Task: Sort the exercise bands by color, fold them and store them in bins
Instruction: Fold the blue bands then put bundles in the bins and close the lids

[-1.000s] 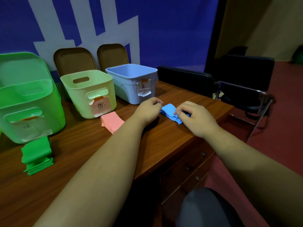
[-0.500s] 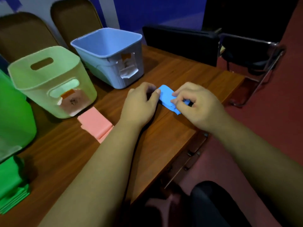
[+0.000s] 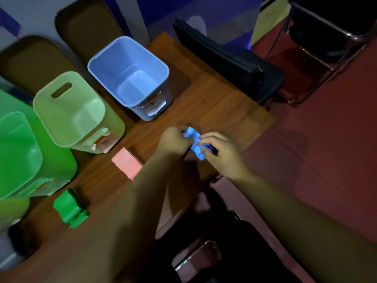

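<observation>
A folded blue band is held just above the wooden table's right front corner. My left hand grips its left end and my right hand pinches its right end. A folded pink band lies on the table to the left of my left forearm. A stack of folded green bands lies further left near the front. Behind them stand three bins: a blue bin, a pale green bin and a bright green bin; I see no bands inside the blue and pale green bins.
Two brown chair backs stand behind the bins against a blue and white wall. A black bag lies past the table's right edge. A metal-framed chair stands on red floor at the right.
The view has tilted down and now looks into the bins from above. Both hands have lifted the blue band a little off the table and bunched it closer together.
</observation>
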Demonstrator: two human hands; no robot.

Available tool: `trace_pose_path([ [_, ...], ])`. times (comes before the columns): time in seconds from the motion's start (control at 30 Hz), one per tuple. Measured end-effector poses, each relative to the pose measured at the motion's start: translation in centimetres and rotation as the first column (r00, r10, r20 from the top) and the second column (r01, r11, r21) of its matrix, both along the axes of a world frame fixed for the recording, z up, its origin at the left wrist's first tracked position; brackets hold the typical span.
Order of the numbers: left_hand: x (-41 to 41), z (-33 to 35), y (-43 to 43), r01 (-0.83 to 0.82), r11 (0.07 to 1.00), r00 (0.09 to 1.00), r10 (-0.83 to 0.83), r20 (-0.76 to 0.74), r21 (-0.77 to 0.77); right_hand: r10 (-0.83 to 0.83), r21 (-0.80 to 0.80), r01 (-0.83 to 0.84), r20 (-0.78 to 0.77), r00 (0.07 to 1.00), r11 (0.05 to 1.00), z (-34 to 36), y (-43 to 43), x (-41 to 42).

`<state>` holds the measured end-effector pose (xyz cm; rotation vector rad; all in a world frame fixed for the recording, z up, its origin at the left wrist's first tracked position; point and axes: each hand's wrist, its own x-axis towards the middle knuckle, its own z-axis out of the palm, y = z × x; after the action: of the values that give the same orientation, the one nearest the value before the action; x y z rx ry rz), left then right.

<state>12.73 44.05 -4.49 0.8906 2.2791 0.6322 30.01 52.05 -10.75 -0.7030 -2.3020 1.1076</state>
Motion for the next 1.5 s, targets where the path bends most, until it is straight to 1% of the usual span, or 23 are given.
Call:
trace_pose_path([
  [0.03,0.4,0.9,0.0,-0.018,0.999,1.000,0.019,0.012,-0.029,0.009,-0.112,-0.005,0.036,0.999,0.994,0.8,0.4,0.2],
  [0.1,1.2,2.7,-0.4,-0.088,0.995,0.991,0.092,0.094,-0.049,0.035,-0.249,0.013,0.186,0.982,0.968,2.6,1.6,0.5],
  [0.17,2.0,4.4,-1.2,-0.133,0.991,0.973,0.136,0.186,-0.029,0.161,-0.319,-0.054,0.320,0.934,0.946,4.3,3.0,0.4],
  [0.2,2.2,5.1,-1.7,-0.156,0.988,0.964,0.155,0.215,-0.011,0.239,-0.349,-0.109,0.353,0.905,0.931,5.0,3.5,0.2],
  [0.27,2.4,6.5,-3.0,-0.216,0.976,0.943,0.199,0.268,0.036,0.323,-0.422,-0.150,0.376,0.868,0.894,7.0,4.4,0.0],
  [0.33,2.4,8.1,-4.1,-0.288,0.955,0.917,0.256,0.305,0.066,0.336,-0.536,-0.107,0.352,0.874,0.838,9.1,4.7,-0.2],
  [0.4,2.2,9.1,-5.1,-0.358,0.932,0.878,0.315,0.361,0.058,0.318,-0.588,-0.070,0.329,0.889,0.806,10.8,4.9,-0.8],
  [0.53,1.3,10.1,-6.3,-0.444,0.896,0.779,0.397,0.486,-0.021,0.320,-0.590,-0.084,0.307,0.896,0.803,13.9,4.1,-3.7],
  [0.6,0.8,10.2,-6.7,-0.486,0.873,0.712,0.423,0.561,-0.042,0.315,-0.551,-0.095,0.320,0.893,0.829,15.1,3.4,-5.4],
  [0.63,0.5,10.2,-6.9,-0.493,0.869,0.693,0.420,0.586,-0.039,0.312,-0.517,-0.106,0.329,0.891,0.849,15.8,3.1,-6.2],
  [0.73,-1.0,10.4,-7.9,-0.482,0.876,0.676,0.387,0.627,-0.021,0.307,-0.371,-0.171,0.348,0.886,0.913,17.8,2.7,-8.5],
  [0.8,-2.6,10.0,-9.0,-0.459,0.888,0.692,0.352,0.630,0.008,0.321,-0.257,-0.234,0.388,0.864,0.938,19.3,2.9,-10.2],
  [0.87,-4.4,9.6,-9.7,-0.431,0.902,0.733,0.348,0.584,0.004,0.348,-0.209,-0.283,0.431,0.833,0.936,20.7,3.5,-12.0],
  [0.9,-5.2,9.4,-10.0,-0.407,0.914,0.778,0.347,0.524,-0.002,0.354,-0.178,-0.306,0.439,0.826,0.935,21.4,3.9,-12.9],
  [0.97,-6.7,8.7,-10.7,-0.325,0.945,0.898,0.302,0.320,0.020,0.331,-0.073,-0.332,0.414,0.848,0.941,22.7,4.6,-14.7],
  [1.0,-7.4,8.1,-11.1,-0.275,0.960,0.943,0.260,0.207,0.044,0.322,-0.035,-0.334,0.378,0.868,0.942,23.4,5.0,-15.5],
  [1.03,-8.0,7.5,-11.5,-0.233,0.971,0.966,0.225,0.124,0.052,0.318,-0.005,-0.336,0.338,0.886,0.942,24.0,5.3,-16.4],
  [1.1,-9.2,6.5,-12.2,-0.148,0.989,0.989,0.147,0.025,0.023,0.324,0.058,-0.354,0.286,0.902,0.933,24.9,5.7,-18.1],
  [1.17,-10.0,5.9,-12.7,-0.071,0.997,0.997,0.070,-0.036,-0.031,0.335,0.109,-0.380,0.292,0.896,0.919,25.0,6.3,-19.8],
  [1.23,-10.0,5.6,-13.0,-0.032,0.995,0.998,0.027,-0.048,-0.096,0.334,0.119,-0.401,0.370,0.867,0.908,24.2,6.7,-21.5],
  [1.3,-9.6,5.0,-13.3,-0.021,0.983,0.995,0.003,-0.099,-0.181,0.324,0.112,-0.432,0.503,0.801,0.895,23.0,7.1,-23.3],
  [1.4,-9.3,3.4,-13.6,-0.102,0.939,0.989,0.059,-0.137,-0.329,0.348,0.083,-0.511,0.638,0.687,0.855,20.8,7.6,-25.9],
  [1.5,-9.0,2.4,-13.8,-0.207,0.916,0.975,0.163,-0.153,-0.344,0.446,0.018,-0.619,0.678,0.585,0.785,19.1,7.7,-27.8],
])
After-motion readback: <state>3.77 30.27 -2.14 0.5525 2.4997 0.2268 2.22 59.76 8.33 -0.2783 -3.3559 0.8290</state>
